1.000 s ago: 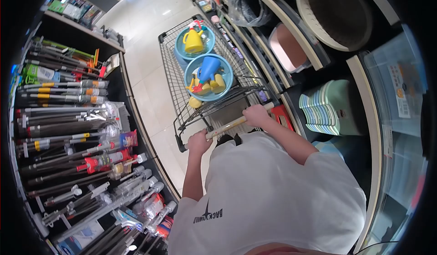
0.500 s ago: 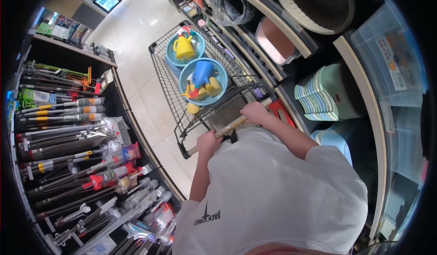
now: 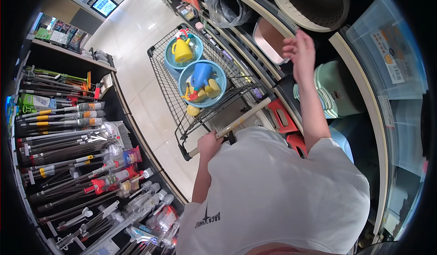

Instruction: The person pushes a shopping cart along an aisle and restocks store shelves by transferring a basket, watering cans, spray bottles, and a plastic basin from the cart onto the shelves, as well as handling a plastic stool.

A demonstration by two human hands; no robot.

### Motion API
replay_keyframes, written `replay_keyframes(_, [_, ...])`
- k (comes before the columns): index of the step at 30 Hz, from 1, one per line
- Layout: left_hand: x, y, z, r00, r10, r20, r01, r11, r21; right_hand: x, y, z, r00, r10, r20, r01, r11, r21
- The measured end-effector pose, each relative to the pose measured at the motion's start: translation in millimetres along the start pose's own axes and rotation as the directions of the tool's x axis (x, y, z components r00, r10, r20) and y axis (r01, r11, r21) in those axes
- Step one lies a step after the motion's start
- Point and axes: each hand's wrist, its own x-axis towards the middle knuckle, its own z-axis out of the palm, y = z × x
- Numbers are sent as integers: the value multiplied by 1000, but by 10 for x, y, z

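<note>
My left hand (image 3: 210,144) is wrapped round the left end of the shopping cart's handle (image 3: 241,120). My right hand (image 3: 300,49) is raised off the handle, fingers spread and somewhat curled, holding nothing, in front of the right shelves near a pink basin (image 3: 268,41). In the wire cart (image 3: 169,101) sit two light-blue basins. The far one (image 3: 198,48) holds a yellow watering can (image 3: 182,50); the nearer one (image 3: 220,98) holds a blue item (image 3: 200,74) with a red nozzle and several yellow pieces.
Mops and brushes (image 3: 68,134) hang on the left rack. On the right shelves are a large beige basket (image 3: 334,25), stacked green and blue stools (image 3: 337,89), red items (image 3: 280,116) and clear blue storage boxes (image 3: 391,50). A lit screen (image 3: 104,5) stands far ahead.
My right hand has let go of the cart handle and moved up and to the right, towards the shelves. My left hand stays on the handle. The view has turned slightly.
</note>
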Motion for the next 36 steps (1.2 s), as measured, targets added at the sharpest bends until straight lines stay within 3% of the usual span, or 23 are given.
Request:
replay_keyframes(3, [8, -10, 27, 1000, -6, -5, 6, 1000, 2, 58, -334, -90, 988, -88, -130, 110, 979, 170])
replay_keyframes(5, [-15, -26, 29, 1000, -6, -11, 6, 1000, 0, 96, -419, -224, 987, -88, -138, 114, 975, 189])
replay_keyframes(13, [-13, -28, 37, 999, 18, -41, -18, 1000, 8, 353, -320, -276, 955, -164, -245, 175, 984, 20])
replay_keyframes(15, [-17, -25, 40, 999, 18, -44, -18, 1000, 2, 462, -277, -372, 912, -188, -366, 194, 981, -22])
replay_keyframes(19, [-30, -54, 37, 999, 17, -38, -18, 1000, -3, 804, -96, -703, 910, -155, -384, 179, 984, 26])
replay_keyframes(23, [-23, -45, 40, 999, 25, -39, -25, 1000, -6, 1115, -40, -1001, 895, -152, -419, 116, 987, -112])
replay_keyframes(25, [-23, -47, 41, 999, 32, -33, -31, 999, 10, 1162, -75, -1028, 880, -200, -430, 78, 956, -283])
replay_keyframes(29, [-46, -58, 24, 999, 34, -31, -33, 999, 17, 1181, -42, -945, 868, -191, -458, 47, 950, -308])
replay_keyframes(31, [-44, -55, 31, 999, 37, -36, -36, 999, 16, 1219, -38, -985, 894, -224, -389, 30, 894, -447])
replay_keyframes(36, [-42, -32, 36, 999, 27, -40, -26, 999, 22, 1310, 55, -1033, 847, -322, -423, 122, 892, -435])
